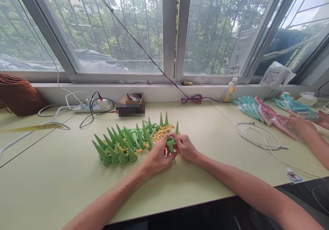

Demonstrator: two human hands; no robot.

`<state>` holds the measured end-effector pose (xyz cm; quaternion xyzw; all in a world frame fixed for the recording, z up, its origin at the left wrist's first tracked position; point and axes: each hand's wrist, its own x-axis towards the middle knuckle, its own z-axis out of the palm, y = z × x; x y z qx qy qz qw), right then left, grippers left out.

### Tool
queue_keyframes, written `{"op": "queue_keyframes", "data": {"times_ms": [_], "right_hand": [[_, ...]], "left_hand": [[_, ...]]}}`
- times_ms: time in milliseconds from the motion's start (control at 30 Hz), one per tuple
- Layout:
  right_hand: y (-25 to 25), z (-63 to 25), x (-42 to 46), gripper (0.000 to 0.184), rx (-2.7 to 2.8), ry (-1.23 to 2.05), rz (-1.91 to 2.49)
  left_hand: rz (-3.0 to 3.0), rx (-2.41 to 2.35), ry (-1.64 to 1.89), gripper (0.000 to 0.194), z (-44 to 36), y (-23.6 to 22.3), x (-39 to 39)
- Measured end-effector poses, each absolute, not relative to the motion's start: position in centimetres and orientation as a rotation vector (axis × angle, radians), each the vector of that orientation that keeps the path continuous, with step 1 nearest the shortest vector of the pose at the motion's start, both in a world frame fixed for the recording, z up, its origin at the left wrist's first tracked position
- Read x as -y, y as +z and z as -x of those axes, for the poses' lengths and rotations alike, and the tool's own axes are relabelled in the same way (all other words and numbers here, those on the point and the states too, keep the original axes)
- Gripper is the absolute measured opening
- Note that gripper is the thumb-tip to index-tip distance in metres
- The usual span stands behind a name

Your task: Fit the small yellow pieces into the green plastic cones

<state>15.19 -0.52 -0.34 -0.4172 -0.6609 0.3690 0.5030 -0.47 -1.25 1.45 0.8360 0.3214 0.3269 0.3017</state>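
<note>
My left hand (pixel 158 154) is closed around a green plastic watering spike (pixel 170 143), its open round end tilted up toward me and its tip pointing down. Against the spike's right side, my right hand (pixel 187 148) has its fingers pinched together; what they hold, if anything, is hidden. Just behind my hands another green spike (pixel 177 128) stands point up. A pile of small yellow valve-like pieces (pixel 162 132) lies beyond my left hand. To the left, several green spikes (pixel 123 154) stand in rows, with more yellow pieces among them.
At the back are a small cardboard box (pixel 138 98), a power strip (pixel 96 105) with cables, a bundled cord (pixel 192 99) and a bottle (pixel 230 89). A white cable (pixel 257 134) coils at right. Another person's hands (pixel 303 124) are near pink and teal packaged items (pixel 273 115).
</note>
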Motion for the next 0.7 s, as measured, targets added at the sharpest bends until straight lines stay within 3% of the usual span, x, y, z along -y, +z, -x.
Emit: {"op": "queue_keyframes", "data": {"times_ms": [700], "right_hand": [[-0.15, -15.19, 0.65, 0.068, 1.580, 0.915, 1.009]], "left_hand": [[-2.227, -0.830, 0.909, 0.051, 0.34, 1.40, 1.20]]}}
